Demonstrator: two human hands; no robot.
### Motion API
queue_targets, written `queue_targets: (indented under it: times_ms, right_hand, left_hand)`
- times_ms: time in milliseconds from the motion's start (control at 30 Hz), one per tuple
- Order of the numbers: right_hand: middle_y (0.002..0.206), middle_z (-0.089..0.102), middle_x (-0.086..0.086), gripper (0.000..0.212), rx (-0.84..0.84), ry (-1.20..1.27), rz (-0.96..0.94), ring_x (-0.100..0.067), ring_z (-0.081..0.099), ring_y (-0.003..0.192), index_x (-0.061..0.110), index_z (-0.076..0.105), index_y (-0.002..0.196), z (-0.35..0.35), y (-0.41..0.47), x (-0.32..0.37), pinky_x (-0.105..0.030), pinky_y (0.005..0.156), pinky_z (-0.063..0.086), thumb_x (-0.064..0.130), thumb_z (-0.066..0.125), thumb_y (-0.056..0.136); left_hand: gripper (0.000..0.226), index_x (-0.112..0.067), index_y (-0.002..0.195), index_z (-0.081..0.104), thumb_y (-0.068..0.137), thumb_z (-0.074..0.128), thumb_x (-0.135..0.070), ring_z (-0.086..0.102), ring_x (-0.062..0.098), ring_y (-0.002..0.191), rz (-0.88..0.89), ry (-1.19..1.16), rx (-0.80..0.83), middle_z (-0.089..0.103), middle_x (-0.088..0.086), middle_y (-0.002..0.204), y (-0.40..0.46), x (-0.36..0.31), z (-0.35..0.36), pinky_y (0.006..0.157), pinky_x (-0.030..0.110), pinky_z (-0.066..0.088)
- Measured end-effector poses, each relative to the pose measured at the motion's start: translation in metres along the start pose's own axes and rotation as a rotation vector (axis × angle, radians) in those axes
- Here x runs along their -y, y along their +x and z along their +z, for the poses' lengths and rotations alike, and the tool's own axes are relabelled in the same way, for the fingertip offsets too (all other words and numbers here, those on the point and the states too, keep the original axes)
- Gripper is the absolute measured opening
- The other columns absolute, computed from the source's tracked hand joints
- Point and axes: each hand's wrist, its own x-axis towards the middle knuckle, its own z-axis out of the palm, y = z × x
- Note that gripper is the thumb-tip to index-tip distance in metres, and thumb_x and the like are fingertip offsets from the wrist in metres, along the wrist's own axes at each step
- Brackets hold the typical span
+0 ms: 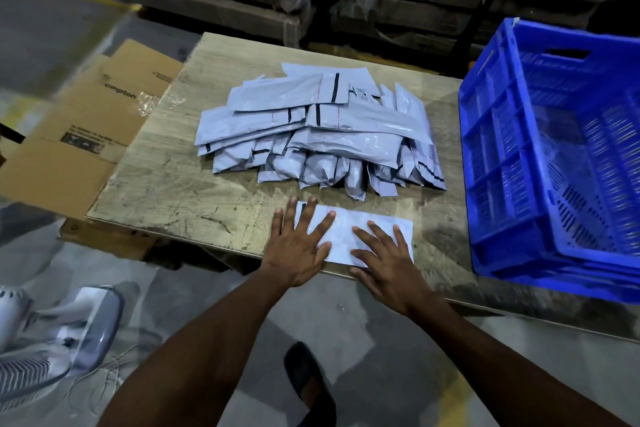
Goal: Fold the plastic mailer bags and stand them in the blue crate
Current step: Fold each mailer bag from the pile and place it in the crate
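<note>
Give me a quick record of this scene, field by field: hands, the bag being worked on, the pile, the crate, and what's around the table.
left hand: flat on the mailer, fingers spread
right hand: flat on the mailer
mailer: single, lying at near table edge
pile of mailers: heaped mid-table, behind it
blue crate: right end of table, no bags visible inside
table: worn wooden top
cardboard box: flattened, left of the table

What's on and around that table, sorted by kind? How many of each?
Blue crate: 1
Heap of grey mailer bags: 1 (bags overlap too much to count)
Single flat mailer bag under the left hand and right hand: 1
Cardboard box: 1
Fan: 1
Total: 5
</note>
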Motion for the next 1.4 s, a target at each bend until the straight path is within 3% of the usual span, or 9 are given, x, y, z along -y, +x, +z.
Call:
queue_targets:
  times_ms: [300,467,633,767,900,1000,1100,1233,1400]
  right_hand:
    - [0.139,0.06,-0.006,0.026,-0.026,-0.041,0.036,-0.03,0.041,0.142,0.016,0.066,0.091,0.003,0.013,-0.002,-0.063,0.113,0.026,0.029,0.044,0.099]
    - [0.141,0.058,-0.01,0.018,-0.084,-0.038,-0.05,-0.036,0.044,0.141,0.013,0.064,0.099,-0.016,0.016,0.0,-0.067,0.111,0.029,0.02,0.047,0.101]
    - [0.15,0.052,-0.002,0.023,-0.081,-0.159,-0.477,-0.041,0.032,0.147,0.018,0.073,0.115,-0.028,0.004,0.008,-0.077,0.105,0.027,0.015,0.052,0.106]
    - [0.125,0.07,-0.002,0.028,-0.106,-0.186,-0.413,-0.038,0.049,0.136,0.016,0.075,0.108,-0.027,0.017,-0.001,-0.058,0.095,0.05,0.01,0.048,0.104]
    - [0.12,0.072,-0.002,0.034,-0.108,-0.097,-0.351,-0.029,0.069,0.11,0.014,0.075,0.101,-0.052,0.04,0.005,-0.036,0.07,0.059,0.023,0.043,0.105]
    - [0.124,0.072,0.002,0.045,-0.103,0.058,-0.223,-0.023,0.072,0.096,0.016,0.077,0.098,-0.077,0.047,0.016,-0.032,0.066,0.059,0.036,0.038,0.106]
    - [0.125,0.071,0.004,0.026,-0.043,0.173,-0.128,-0.02,0.072,0.098,0.016,0.078,0.098,-0.084,0.048,0.009,-0.034,0.072,0.061,0.013,0.053,0.091]
    - [0.114,0.075,0.001,0.041,0.041,0.194,-0.037,-0.019,0.074,0.096,0.013,0.079,0.1,-0.085,0.062,-0.017,-0.038,0.074,0.062,-0.003,0.052,0.073]
    - [0.119,0.073,-0.008,0.023,0.09,-0.137,-0.11,-0.04,0.064,0.115,0.013,0.076,0.093,-0.072,0.07,-0.022,-0.046,0.082,0.058,0.006,0.064,0.075]
  left_hand:
    - [0.08,-0.04,0.163,-0.001,0.097,0.025,-0.076,-0.016,0.041,0.156,0.1,-0.027,-0.062,-0.016,0.007,0.172,-0.012,0.0,-0.01,0.118,0.068,-0.002]
    - [0.082,-0.038,0.161,0.01,0.099,0.062,-0.034,0.001,0.043,0.157,0.077,0.0,-0.027,0.003,0.01,0.172,-0.01,0.004,-0.009,0.115,0.074,0.02]
    - [0.082,-0.043,0.162,-0.003,0.104,0.045,-0.009,-0.03,0.033,0.153,0.03,-0.04,0.045,-0.021,0.005,0.17,-0.01,-0.004,-0.024,0.122,0.065,-0.002]
    - [0.091,-0.04,0.163,0.001,0.097,0.045,0.003,-0.026,0.03,0.154,0.011,-0.078,0.024,-0.014,0.004,0.172,-0.016,-0.004,-0.031,0.122,0.065,0.005]
    - [0.062,-0.026,0.159,0.022,0.102,0.044,-0.029,0.01,0.036,0.157,-0.028,-0.031,-0.258,0.021,0.011,0.17,-0.026,0.002,-0.033,0.11,0.074,0.03]
    - [0.068,-0.018,0.163,0.017,0.102,0.032,-0.044,0.01,0.037,0.158,-0.095,-0.002,-0.369,0.01,0.013,0.172,-0.03,0.002,-0.045,0.116,0.073,0.018]
    - [0.073,-0.015,0.164,0.01,0.103,0.034,-0.047,0.003,0.04,0.158,-0.108,0.009,-0.454,0.002,0.019,0.171,-0.032,0.001,-0.049,0.117,0.075,0.011]
    - [0.073,-0.014,0.164,0.015,0.103,0.037,-0.048,0.006,0.041,0.157,-0.106,0.008,-0.462,0.004,0.019,0.171,-0.028,-0.002,-0.044,0.116,0.075,0.014]
    - [0.067,-0.02,0.163,0.019,0.102,0.029,-0.048,0.013,0.04,0.157,-0.088,-0.005,-0.312,0.012,0.016,0.171,-0.017,-0.01,-0.026,0.114,0.075,0.018]
